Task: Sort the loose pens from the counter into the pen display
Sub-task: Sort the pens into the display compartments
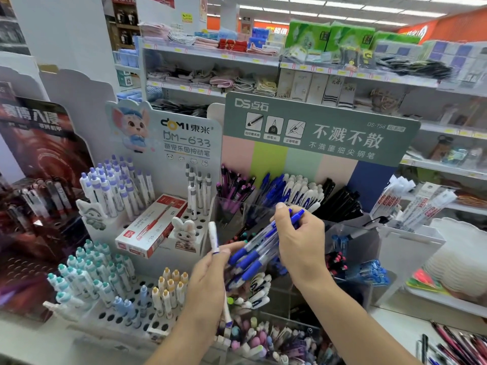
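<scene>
Fingers of the right hand [300,243] pinch one blue pen [287,225] at frame centre, above a bundle of blue pens [250,255] held in the left hand's [208,283] closed grip, along with a white pen [214,237]. Behind stands the clear pen display [350,248]; loose pens [458,343] lie on the counter [400,327], lower right.

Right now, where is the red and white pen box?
In the head view, the red and white pen box lies left of centre on the white peg display, between purple-capped pens and the rabbit figure.

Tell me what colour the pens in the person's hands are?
Blue, with clear barrels: the bunch of pens between both hands, seen in the head view.
</scene>
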